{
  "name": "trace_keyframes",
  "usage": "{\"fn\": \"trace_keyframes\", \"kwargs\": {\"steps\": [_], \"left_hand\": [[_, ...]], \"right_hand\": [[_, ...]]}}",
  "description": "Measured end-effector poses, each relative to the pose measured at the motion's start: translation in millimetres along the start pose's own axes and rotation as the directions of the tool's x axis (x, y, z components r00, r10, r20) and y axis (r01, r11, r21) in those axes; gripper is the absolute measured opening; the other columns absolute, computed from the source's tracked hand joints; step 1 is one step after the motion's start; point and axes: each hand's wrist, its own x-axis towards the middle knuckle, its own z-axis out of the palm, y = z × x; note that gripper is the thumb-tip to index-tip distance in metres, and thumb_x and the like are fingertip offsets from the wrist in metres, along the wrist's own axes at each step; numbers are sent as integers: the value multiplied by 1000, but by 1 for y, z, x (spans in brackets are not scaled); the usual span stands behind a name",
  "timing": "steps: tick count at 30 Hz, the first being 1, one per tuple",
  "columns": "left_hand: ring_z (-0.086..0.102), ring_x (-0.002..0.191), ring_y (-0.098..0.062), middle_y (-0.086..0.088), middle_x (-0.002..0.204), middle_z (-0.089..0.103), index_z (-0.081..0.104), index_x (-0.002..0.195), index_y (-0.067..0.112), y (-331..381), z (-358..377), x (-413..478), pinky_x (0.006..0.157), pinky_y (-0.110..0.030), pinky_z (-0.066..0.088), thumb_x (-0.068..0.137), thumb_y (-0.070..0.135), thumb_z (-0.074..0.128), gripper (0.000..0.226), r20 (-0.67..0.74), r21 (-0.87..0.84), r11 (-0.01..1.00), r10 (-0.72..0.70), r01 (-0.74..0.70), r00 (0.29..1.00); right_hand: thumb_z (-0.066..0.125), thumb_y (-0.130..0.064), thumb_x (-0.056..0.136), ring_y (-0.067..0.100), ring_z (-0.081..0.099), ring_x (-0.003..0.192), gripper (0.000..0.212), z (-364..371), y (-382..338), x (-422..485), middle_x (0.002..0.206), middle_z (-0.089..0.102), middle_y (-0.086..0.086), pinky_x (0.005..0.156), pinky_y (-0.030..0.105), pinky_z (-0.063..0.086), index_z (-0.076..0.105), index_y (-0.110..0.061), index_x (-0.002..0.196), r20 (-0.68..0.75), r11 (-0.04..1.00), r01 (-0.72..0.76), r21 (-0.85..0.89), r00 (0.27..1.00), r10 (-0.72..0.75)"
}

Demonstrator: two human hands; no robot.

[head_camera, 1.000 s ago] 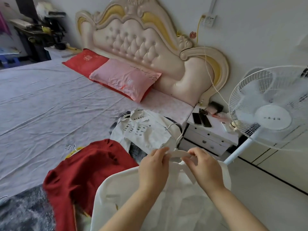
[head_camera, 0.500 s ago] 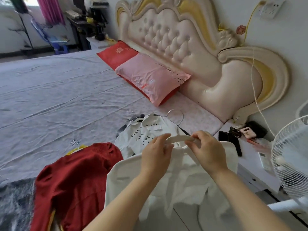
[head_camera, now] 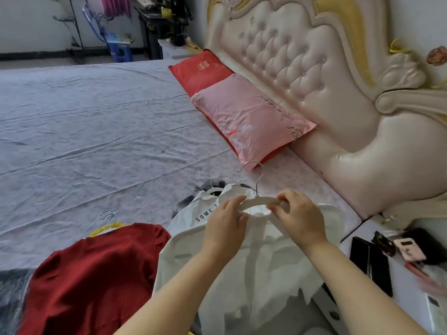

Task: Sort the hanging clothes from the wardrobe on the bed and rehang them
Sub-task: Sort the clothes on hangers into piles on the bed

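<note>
I hold a white garment (head_camera: 244,269) on a white hanger (head_camera: 260,200) over the near edge of the bed (head_camera: 96,146). My left hand (head_camera: 226,222) grips the hanger's left part and the collar. My right hand (head_camera: 298,217) pinches the hanger's right part. Its metal hook (head_camera: 251,169) points away from me. Behind it, on the bed, lies a white shirt with black lettering (head_camera: 193,213) on its own hanger. A red knit top (head_camera: 96,274) lies to the left over a yellow garment (head_camera: 106,229) with a metal hook.
A pink pillow (head_camera: 249,119) and a red pillow (head_camera: 200,71) rest against the padded cream headboard (head_camera: 314,81). A white bedside table (head_camera: 411,286) at right carries dark phones (head_camera: 372,264) and small items. A grey fuzzy piece (head_camera: 12,301) lies at bottom left. Furniture stands at the far end.
My view has turned left and moved nearer the bed, so the fan has left the frame. Both hands still hold the white hanger, now carried further over the bed's edge.
</note>
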Motion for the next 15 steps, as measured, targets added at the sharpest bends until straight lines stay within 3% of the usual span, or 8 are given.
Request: {"fn": "trace_keyframes", "kwargs": {"steps": [9, 12, 15], "left_hand": [[48, 113, -17, -1, 127, 51, 44, 133, 22, -48, 13, 82, 86, -17, 29, 91, 15, 51, 44, -47, 85, 977, -193, 196, 980], [49, 113, -15, 1, 130, 51, 43, 135, 23, -69, 23, 112, 80, -11, 26, 90, 13, 50, 46, -71, 117, 950, -283, 289, 957], [45, 120, -15, 1, 134, 49, 40, 136, 22, -93, 37, 139, 85, -12, 27, 90, 11, 47, 48, -76, 136, 913, -378, 385, 923]], "right_hand": [[71, -29, 77, 17, 54, 77, 17, 83, 19, 104, 79, 59, -5, 69, 28, 33, 63, -15, 83, 211, 994, 72, 81, 974, -87], [71, -27, 77, 17, 54, 78, 14, 120, 27, 137, 74, 52, -12, 68, 28, 33, 58, -22, 75, 294, 987, 93, 129, 947, -128], [68, -29, 78, 18, 54, 85, 14, 164, 42, 166, 79, 56, -9, 72, 31, 36, 56, -22, 78, 403, 988, 86, 132, 905, -133]]}}
